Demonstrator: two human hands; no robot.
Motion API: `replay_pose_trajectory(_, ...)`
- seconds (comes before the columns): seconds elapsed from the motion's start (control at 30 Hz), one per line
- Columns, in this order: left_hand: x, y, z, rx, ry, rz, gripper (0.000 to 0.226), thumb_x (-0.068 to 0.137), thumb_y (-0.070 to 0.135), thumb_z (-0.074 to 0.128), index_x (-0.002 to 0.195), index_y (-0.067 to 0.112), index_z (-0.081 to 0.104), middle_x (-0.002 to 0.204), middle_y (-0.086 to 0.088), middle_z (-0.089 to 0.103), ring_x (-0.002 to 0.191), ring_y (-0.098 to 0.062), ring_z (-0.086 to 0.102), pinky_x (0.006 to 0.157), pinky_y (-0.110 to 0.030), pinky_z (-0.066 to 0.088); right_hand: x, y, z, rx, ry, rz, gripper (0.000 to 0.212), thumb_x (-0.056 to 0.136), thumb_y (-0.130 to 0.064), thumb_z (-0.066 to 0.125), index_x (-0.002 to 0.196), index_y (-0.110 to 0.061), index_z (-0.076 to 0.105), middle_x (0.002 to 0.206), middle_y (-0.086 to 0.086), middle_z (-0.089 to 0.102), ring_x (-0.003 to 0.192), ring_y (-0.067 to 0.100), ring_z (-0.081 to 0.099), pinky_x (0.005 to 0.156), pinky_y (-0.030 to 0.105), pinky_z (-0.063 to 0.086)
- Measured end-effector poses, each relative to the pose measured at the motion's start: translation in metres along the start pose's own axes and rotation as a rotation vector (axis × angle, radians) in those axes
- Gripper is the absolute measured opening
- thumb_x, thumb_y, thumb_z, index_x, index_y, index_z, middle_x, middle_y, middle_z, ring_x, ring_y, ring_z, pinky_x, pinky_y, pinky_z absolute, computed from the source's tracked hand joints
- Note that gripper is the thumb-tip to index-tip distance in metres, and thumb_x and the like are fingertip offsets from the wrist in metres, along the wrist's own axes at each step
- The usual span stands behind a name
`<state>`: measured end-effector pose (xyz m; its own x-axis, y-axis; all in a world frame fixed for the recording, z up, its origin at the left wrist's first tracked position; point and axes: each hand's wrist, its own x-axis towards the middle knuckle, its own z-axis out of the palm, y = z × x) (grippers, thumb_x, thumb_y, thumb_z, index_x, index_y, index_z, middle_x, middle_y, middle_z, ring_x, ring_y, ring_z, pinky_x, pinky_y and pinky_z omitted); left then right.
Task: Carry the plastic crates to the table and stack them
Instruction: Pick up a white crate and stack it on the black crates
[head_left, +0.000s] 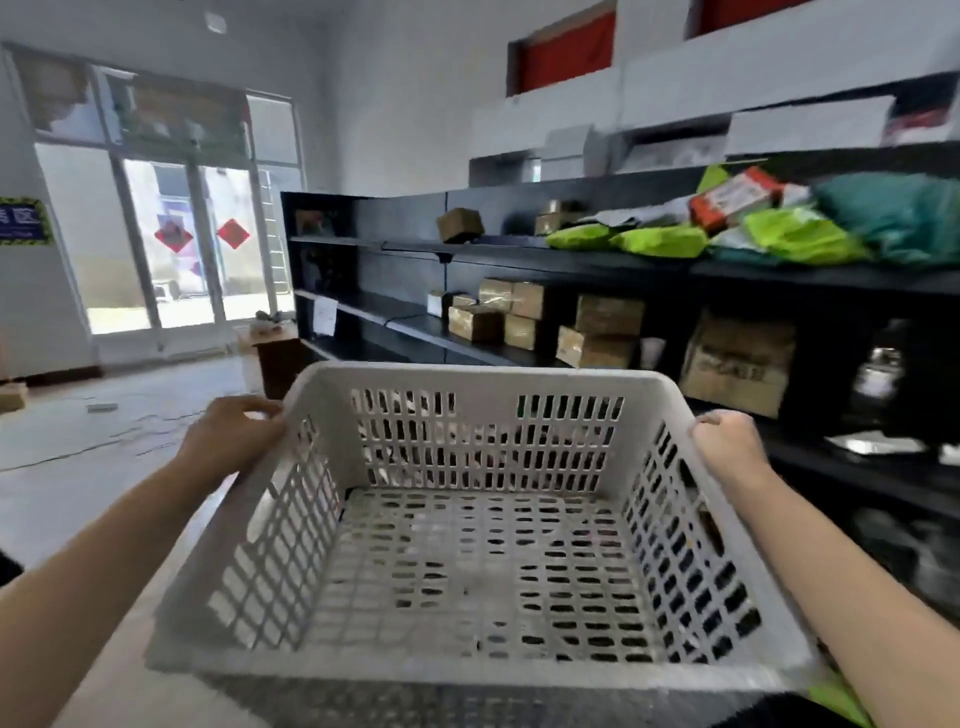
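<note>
A white slotted plastic crate (483, 374) fills the lower middle of the view, held up in the air in front of me and empty inside. My left hand (231, 436) grips its left rim near the far corner, fingers curled over the edge. My right hand (727, 447) grips the right rim near the far corner the same way. The crate tilts slightly, its near edge low at the bottom of the frame. No table for stacking is clearly visible.
Black shelving (571, 260) runs along the right, loaded with cardboard boxes (602, 325) and green parcels (660, 239). A small brown stand (278, 358) stands ahead by the shelf end. Pale floor (104, 447) with loose cables stretches left toward glass doors (182, 244).
</note>
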<state>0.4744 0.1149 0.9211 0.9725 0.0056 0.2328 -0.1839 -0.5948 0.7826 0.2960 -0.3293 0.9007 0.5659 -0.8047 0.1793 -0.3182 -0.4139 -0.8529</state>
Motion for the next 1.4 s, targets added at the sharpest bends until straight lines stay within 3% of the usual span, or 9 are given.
replay_pose_trajectory(0.27,-0.115,0.145,0.125,-0.089,-0.313,0.219,0.029,0.086,0.028,0.065,0.115,0.025,0.069,0.103,-0.010,0.068,0.085,-0.029,0.066,0.080,-0.045,0.055,-0.075,0.121,-0.250,-0.061,0.318,0.186,0.025,0.075,-0.015,0.053,0.055,-0.001,0.056,0.056,0.021,0.043,0.054,0.032,0.046,0.057,0.034,0.032)
replay_pose_trajectory(0.4,-0.203,0.218,0.184,-0.142,-0.469,0.293,0.031,0.088,0.019,0.064,0.119,0.020,0.067,0.104,-0.012,0.064,0.083,-0.024,0.060,0.079,-0.043,0.050,-0.140,0.171,-0.380,-0.063,0.503,0.302,0.014,0.081,-0.012,0.049,0.075,-0.006,0.059,0.065,0.012,0.052,0.065,0.029,0.053,0.058,0.033,0.037)
replay_pose_trajectory(0.57,-0.318,0.291,0.258,-0.241,-0.701,0.352,0.032,0.087,0.013,0.066,0.119,0.010,0.067,0.094,-0.013,0.065,0.071,-0.022,0.058,0.054,-0.026,0.053,-0.234,0.218,-0.524,-0.164,0.685,0.440,0.016,0.089,-0.011,0.050,0.078,0.000,0.056,0.085,0.020,0.060,0.064,0.028,0.051,0.064,0.032,0.038)
replay_pose_trajectory(0.67,-0.389,0.334,0.298,-0.272,-0.863,0.403,0.028,0.086,0.009,0.064,0.114,0.010,0.069,0.085,-0.013,0.064,0.064,-0.022,0.053,0.040,-0.019,0.046,-0.294,0.240,-0.587,-0.175,0.850,0.446,0.024,0.093,-0.005,0.046,0.072,0.000,0.056,0.065,0.013,0.050,0.060,0.024,0.037,0.056,0.032,0.026)
replay_pose_trajectory(0.83,-0.501,0.396,0.369,-0.332,-1.081,0.476,0.032,0.085,0.009,0.064,0.116,0.008,0.069,0.099,-0.015,0.070,0.073,-0.023,0.061,0.062,-0.031,0.051,-0.373,0.286,-0.663,-0.200,1.061,0.608,0.044,0.089,-0.002,0.049,0.056,-0.014,0.024,0.056,0.005,0.025,0.054,0.018,0.022,0.052,0.033,0.012)
replay_pose_trajectory(0.97,-0.578,0.437,0.428,-0.320,-1.208,0.555,0.032,0.086,0.007,0.063,0.118,0.007,0.068,0.105,-0.011,0.068,0.082,-0.021,0.059,0.066,-0.027,0.046,-0.412,0.339,-0.712,-0.181,1.150,0.835,0.020,0.087,-0.003,0.050,0.067,-0.002,0.049,0.078,0.022,0.055,0.061,0.030,0.048,0.063,0.043,0.041)
replay_pose_trajectory(1.03,-0.608,0.454,0.460,-0.296,-1.267,0.585,0.031,0.084,0.006,0.065,0.115,0.007,0.070,0.103,-0.008,0.069,0.086,-0.021,0.061,0.074,-0.029,0.048,-0.427,0.355,-0.727,-0.217,1.168,0.908,0.012,0.087,-0.002,0.052,0.078,0.006,0.054,0.076,0.023,0.058,0.072,0.038,0.057,0.064,0.041,0.040)
replay_pose_trajectory(1.2,-0.677,0.502,0.533,-0.284,-1.393,0.696,0.028,0.081,0.007,0.066,0.108,0.011,0.074,0.085,-0.002,0.071,0.084,-0.023,0.068,0.083,-0.040,0.055,-0.449,0.402,-0.761,-0.245,1.281,1.048,0.043,0.090,0.001,0.050,0.051,-0.010,0.035,0.052,0.011,0.036,0.048,0.024,0.033,0.059,0.037,0.033)
replay_pose_trajectory(1.4,-0.746,0.555,0.595,-0.260,-1.456,0.806,0.026,0.079,0.016,0.066,0.102,0.023,0.076,0.090,0.006,0.074,0.078,-0.016,0.066,0.072,-0.032,0.053,-0.461,0.445,-0.792,-0.230,1.360,1.088,0.034,0.086,-0.003,0.052,0.054,-0.010,0.042,0.060,0.012,0.042,0.059,0.025,0.039,0.061,0.037,0.032)
